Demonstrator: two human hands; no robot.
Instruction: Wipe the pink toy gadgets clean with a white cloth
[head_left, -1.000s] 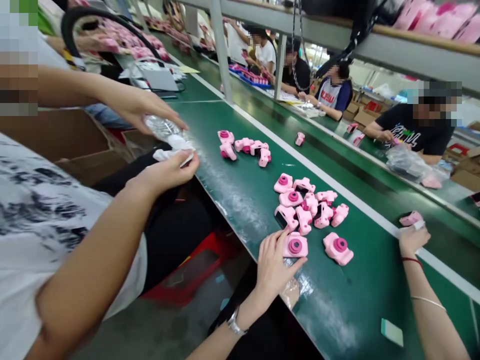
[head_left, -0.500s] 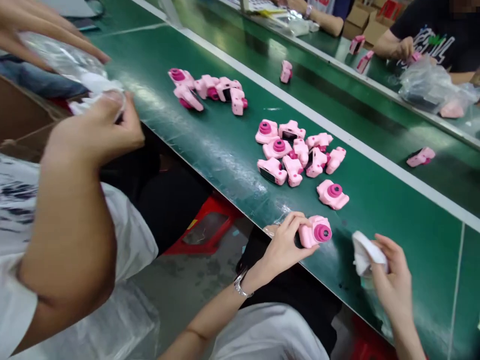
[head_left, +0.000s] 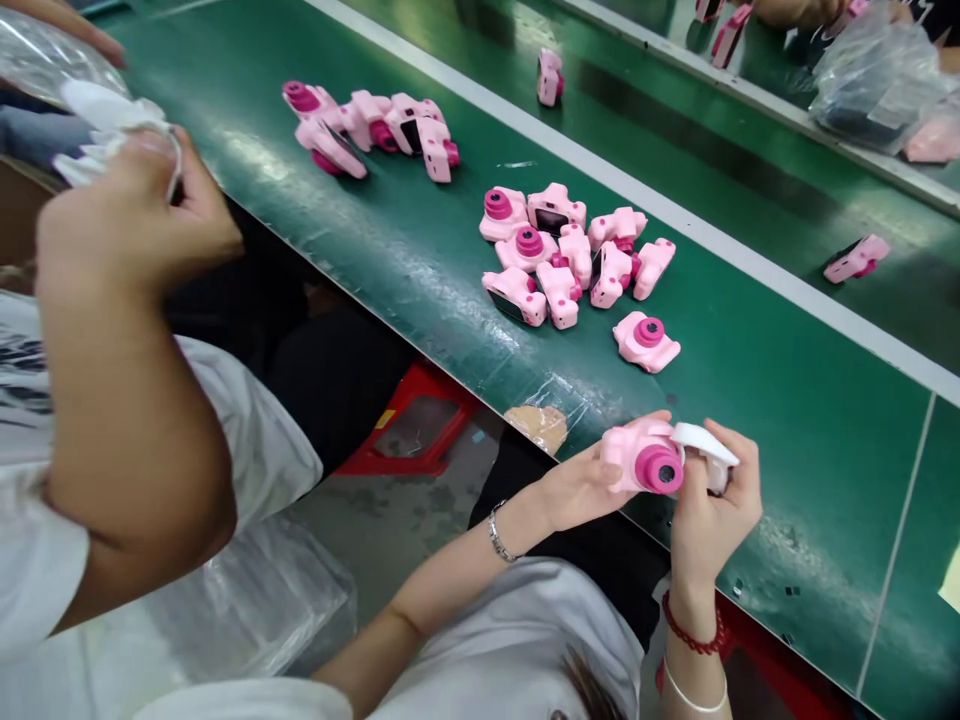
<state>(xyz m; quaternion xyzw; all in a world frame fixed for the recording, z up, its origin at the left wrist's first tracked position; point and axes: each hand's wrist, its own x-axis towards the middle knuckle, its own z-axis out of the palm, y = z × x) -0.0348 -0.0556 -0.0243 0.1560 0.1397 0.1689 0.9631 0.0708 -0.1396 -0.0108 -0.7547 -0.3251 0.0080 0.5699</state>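
Observation:
My left hand [head_left: 576, 488] is closed around a pink toy camera [head_left: 624, 452], with its dark pink lens facing up and toward the right. My right hand [head_left: 712, 515] pinches a white cloth [head_left: 706, 443], which meets the right side of the toy camera beside the lens. Both hands are over the front edge of the green table [head_left: 817, 440]. A single pink toy camera [head_left: 646, 342] lies on the table just beyond my hands. Further left is a cluster of several more toy cameras [head_left: 574, 255], some lens up, others showing their dark screens.
At left, a neighbour's hand [head_left: 142, 215] grips a white cloth [head_left: 112, 110]. Another group of toy cameras [head_left: 367, 125] lies at upper left. A white strip [head_left: 622, 185] divides the table; single cameras [head_left: 550, 78] stand beyond it. Plastic bags [head_left: 874, 75] lie far right.
My right hand has moved left with the cloth and brought it to the toy camera. The toy camera in my left hand has shifted slightly right. The view has tilted downward.

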